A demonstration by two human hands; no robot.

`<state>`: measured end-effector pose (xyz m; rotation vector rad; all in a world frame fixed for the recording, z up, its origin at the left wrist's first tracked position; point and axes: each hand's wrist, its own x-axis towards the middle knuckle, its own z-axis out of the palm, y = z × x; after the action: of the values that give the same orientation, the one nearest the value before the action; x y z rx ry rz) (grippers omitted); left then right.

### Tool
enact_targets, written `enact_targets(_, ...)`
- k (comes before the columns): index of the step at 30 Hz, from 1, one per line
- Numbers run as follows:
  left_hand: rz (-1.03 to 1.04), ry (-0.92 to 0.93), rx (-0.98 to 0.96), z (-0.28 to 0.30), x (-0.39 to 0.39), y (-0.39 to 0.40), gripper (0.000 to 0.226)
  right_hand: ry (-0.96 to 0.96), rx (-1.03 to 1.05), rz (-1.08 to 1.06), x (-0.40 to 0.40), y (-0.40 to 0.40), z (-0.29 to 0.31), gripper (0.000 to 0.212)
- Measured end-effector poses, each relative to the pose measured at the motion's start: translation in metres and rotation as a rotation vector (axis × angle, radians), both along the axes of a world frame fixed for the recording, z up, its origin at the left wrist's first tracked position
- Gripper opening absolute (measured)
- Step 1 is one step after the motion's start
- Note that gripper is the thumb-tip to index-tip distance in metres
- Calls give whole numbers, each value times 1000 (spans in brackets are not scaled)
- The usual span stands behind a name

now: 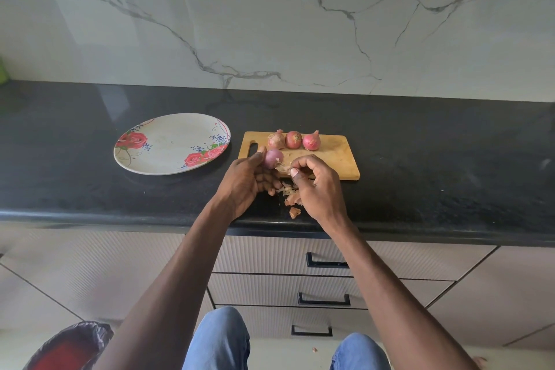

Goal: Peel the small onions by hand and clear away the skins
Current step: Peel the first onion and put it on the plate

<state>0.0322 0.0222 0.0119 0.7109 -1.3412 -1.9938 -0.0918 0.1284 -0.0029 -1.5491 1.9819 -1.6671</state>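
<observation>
the left hand (246,180) gripped the half-peeled onion (272,158) at its fingertips. the right hand (315,183), just beside it on the right, pinched a loose skin (282,167) hanging off the onion's right end. more skins (291,200) lay on the table (450,159) below.

You've got a polished black stone countertop (120,198) there, speckled and glossy enough to mirror the wall. The backsplash (270,24) looks like smooth white marble with grey veins. Your cutting board (339,156) is pale wood, matt. The plate (168,144) has a smooth, slightly shiny finish with printed roses. The onion (272,158) you're holding looks slick and shiny where it's bare; the skins (292,200) are dry and papery. The drawer fronts (270,255) are ribbed and matt, with dark metal-looking handles (326,263).
</observation>
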Motion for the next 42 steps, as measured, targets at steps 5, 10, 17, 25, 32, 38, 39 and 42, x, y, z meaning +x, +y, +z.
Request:
enact_targets(5,-29,87,57,0,4,-1,23,-8,-13,-163,-4,-5,1,18)
enact_targets(10,-52,129,85,2,7,0,26,-35,-11,-184,-4,-7,0,17)
enact_targets(17,-105,113,-4,-4,5,-1,25,-125,-26,9,-7,-5,3,29)
enact_targets(25,-81,129,2,-3,4,0,33,-261,-52,49,-5,-5,1,23)
enact_targets(32,-58,131,9,-3,5,-1,17,-307,-62,79,-12,-7,-1,30)
enact_targets(38,-67,149,25,-2,5,-1,19,-325,-32,145,-13,-7,1,31)
enact_targets(39,-84,151,16,-1,5,0,20,-316,-40,125,-12,-7,0,29)
enact_targets(42,-161,152,-50,0,6,2,25,-282,-68,89,-10,-7,-2,27)
